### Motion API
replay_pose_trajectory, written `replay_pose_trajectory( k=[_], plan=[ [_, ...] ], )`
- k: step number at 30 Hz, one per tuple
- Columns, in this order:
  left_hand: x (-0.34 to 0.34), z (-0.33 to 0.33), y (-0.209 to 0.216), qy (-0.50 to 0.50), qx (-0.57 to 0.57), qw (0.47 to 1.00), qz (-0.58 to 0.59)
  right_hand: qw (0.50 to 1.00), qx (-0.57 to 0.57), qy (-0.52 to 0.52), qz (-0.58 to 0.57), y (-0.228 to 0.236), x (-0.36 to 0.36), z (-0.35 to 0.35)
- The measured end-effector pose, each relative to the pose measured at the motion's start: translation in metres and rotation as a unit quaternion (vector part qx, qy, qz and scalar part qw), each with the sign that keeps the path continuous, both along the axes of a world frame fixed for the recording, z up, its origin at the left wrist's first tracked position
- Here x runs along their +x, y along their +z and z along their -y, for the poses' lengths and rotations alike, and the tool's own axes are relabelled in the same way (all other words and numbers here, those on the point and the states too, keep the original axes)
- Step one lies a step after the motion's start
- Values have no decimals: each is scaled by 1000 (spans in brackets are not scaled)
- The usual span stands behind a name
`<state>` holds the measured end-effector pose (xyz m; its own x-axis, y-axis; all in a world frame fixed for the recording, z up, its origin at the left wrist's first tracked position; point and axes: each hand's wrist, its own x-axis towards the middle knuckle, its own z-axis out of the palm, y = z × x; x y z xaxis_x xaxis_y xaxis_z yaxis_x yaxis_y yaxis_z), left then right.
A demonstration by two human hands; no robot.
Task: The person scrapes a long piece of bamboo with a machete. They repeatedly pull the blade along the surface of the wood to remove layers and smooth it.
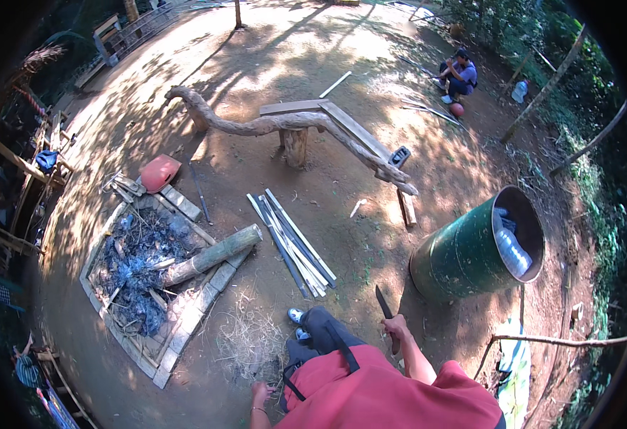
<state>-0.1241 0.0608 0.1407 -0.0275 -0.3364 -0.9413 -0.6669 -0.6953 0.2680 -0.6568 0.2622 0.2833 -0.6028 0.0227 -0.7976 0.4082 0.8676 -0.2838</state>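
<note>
My right hand is closed around the handle of a large knife. Its dark blade points forward, away from my body, over bare ground. Low on the left hangs my left hand, beside a dark strap at my side. It seems to hold nothing, its fingers partly apart. Thin shavings lie scattered on the ground just beyond it. Ahead of my feet rests a loose bundle of pale and dark split strips, apart from both hands.
On the left, a smoking fire pit has a stone border and a thick log across it. A green drum holding plastic bottles stands right. Beyond are a crooked wooden bench and a seated person.
</note>
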Motion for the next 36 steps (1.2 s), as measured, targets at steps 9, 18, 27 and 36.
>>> replay_pose_trajectory(
  k=[9, 18, 27, 36],
  plan=[
    [-93, 68, -13, -167, -50, 985, -5, 968, -6, -247, -42, -9, 27, -157],
    [-253, 115, -3, -292, -112, 950, 5, 926, -106, -361, -5, 11, -63, -176],
    [-486, 78, -21, -414, -101, 904, 42, 937, -160, -311, 1, 25, -268, -163],
    [-735, 32, 22, -301, -204, 916, -169, 902, -269, -336, -27, 97, -475, -130]
  ],
)
